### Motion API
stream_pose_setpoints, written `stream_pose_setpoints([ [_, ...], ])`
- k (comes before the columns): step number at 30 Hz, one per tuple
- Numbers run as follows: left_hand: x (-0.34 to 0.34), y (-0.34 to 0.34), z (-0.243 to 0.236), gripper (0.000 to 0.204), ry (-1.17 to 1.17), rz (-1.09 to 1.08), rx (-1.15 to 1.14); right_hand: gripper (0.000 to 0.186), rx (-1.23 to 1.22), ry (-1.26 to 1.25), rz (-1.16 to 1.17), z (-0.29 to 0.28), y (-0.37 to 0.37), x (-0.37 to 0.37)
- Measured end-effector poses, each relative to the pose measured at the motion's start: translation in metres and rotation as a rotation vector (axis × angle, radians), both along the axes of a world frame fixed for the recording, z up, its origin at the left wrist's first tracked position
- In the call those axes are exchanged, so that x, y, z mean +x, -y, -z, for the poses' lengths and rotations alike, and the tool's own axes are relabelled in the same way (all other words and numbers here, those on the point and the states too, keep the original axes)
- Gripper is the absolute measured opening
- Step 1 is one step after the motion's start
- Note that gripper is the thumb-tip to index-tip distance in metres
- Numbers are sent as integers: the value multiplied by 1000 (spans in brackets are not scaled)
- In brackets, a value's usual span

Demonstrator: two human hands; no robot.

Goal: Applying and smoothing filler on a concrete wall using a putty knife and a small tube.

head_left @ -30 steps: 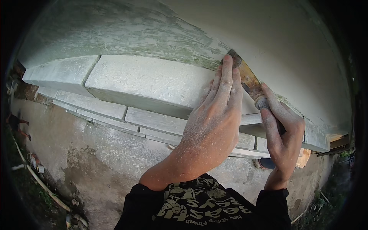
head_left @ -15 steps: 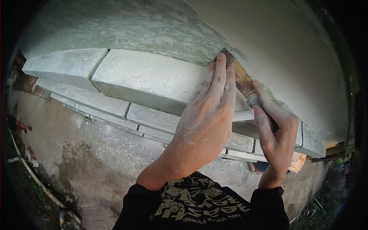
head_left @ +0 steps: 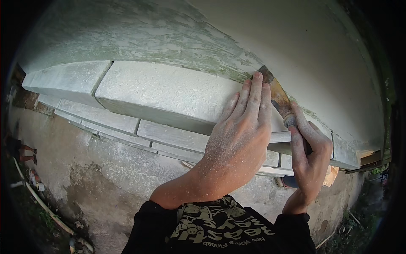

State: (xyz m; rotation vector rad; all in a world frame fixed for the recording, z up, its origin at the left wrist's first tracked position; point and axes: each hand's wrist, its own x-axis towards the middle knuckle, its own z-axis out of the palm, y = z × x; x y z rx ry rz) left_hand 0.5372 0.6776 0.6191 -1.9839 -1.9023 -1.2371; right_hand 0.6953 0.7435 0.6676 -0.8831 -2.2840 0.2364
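My right hand [head_left: 311, 148] is closed round the handle of a scraper [head_left: 278, 94] with a rusty, yellow-brown blade. The blade lies against the wall [head_left: 186, 46], just above a pale moulded ledge [head_left: 165, 89]. My left hand [head_left: 241, 144], dusted white, is stretched flat with its fingertips at the blade's upper left corner; its thumb is hidden. From under this hand a pale square-ended bar [head_left: 281, 136] sticks out towards my right hand. Whether the left palm holds that bar cannot be seen.
Lower moulded steps [head_left: 101, 116] run beneath the ledge. A stained concrete floor [head_left: 118, 169] lies below. At the far left are another person's legs [head_left: 27, 152], a pale bucket [head_left: 39, 186] and a long pipe or pole [head_left: 48, 211]. Beams show at the far right.
Both hands and the scraper have shifted slightly right and down in the picture. The pale bar has moved along with them. My hold on the scraper looks the same.
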Motion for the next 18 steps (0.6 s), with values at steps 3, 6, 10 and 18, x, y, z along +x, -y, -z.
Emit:
stream_pose_setpoints([
  [3,8,2,-4,66,76,33,-10,45,56,10,-80,5,-1,1],
  [6,11,5,-1,68,67,41,-13,46,-6,-27,-62,7,-1,9],
  [10,16,5,-6,70,48,29,-29,44,3,21,-84,-2,3,10],
  [18,26,3,-5,71,7,-18,-13,42,-16,-11,-111,3,-4,16],
])
